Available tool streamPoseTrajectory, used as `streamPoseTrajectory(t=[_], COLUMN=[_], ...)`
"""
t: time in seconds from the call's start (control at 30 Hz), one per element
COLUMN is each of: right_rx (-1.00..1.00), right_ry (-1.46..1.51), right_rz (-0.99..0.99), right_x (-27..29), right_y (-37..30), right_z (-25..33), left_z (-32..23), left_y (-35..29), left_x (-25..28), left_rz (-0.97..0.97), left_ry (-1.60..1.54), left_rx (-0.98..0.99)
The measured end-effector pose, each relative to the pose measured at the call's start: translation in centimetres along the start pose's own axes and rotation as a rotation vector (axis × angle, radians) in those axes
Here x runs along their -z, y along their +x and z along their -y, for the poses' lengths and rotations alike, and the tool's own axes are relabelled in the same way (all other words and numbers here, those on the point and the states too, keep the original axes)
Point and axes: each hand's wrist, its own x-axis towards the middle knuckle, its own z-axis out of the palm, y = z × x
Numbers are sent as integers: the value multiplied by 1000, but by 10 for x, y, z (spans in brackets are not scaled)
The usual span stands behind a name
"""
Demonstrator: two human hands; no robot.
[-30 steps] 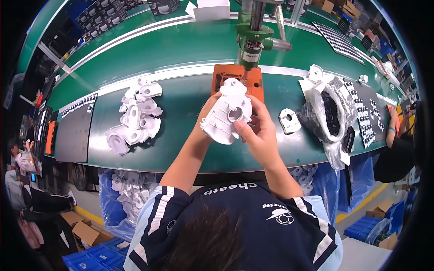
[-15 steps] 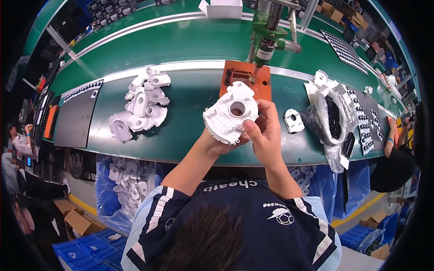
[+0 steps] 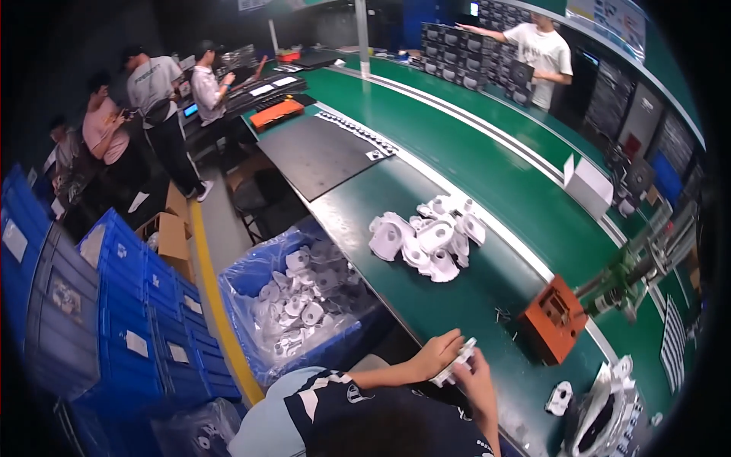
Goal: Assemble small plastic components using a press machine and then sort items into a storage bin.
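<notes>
A white moulded plastic housing (image 3: 462,355), seen nearly edge-on, is between my two hands over the bench's near edge. My left hand (image 3: 435,358) grips its left side with the fingers curled. My right hand (image 3: 480,381) closes on the other side, thumb and fingers against the part. Beyond them, on the green bench, lies a heap of similar white housings (image 3: 434,238). Right of my hands stands an orange fixture block (image 3: 550,324) under a green hand press (image 3: 620,278). A smaller white plastic piece (image 3: 559,397) lies closer to me.
A blue bin (image 3: 251,286) lined with clear plastic holds many white parts below the bench, left of me. A black mat (image 3: 327,156) covers the bench's far left. At lower right lies a clear plastic bag (image 3: 601,419). Several people stand farther off.
The view has swung left, bringing the blue bins and other people into sight. The housing, facing up before, is now turned edge-on, with both hands still on it.
</notes>
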Motion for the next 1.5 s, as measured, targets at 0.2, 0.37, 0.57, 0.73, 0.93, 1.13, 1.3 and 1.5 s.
streamPoseTrajectory(t=[0.2,0.37,0.57,0.73,0.93,1.13,1.3,1.5], right_rx=[-2,-54,-37,43,-5,-16,-67,-123], right_ry=[-264,-201,-299,-356,-506,-490,-527,-628], right_rz=[87,168,153,90,125,57,82,96], right_x=[-16,-2,8,14,23,28,38,52], right_y=[9,12,12,-1,-26,-36,-33,-28], right_z=[-28,-27,-9,17,33,33,42,49], left_z=[29,28,7,-6,-8,-8,-6,-6], left_y=[-34,-29,-17,-7,-20,-21,-14,2], left_x=[14,16,0,-8,-23,-29,-31,-36], left_rz=[-190,-82,25,44,69,127,190,225], left_ry=[54,161,-169,-203,-121,-99,-62,7], left_rx=[35,121,155,124,62,125,121,248])
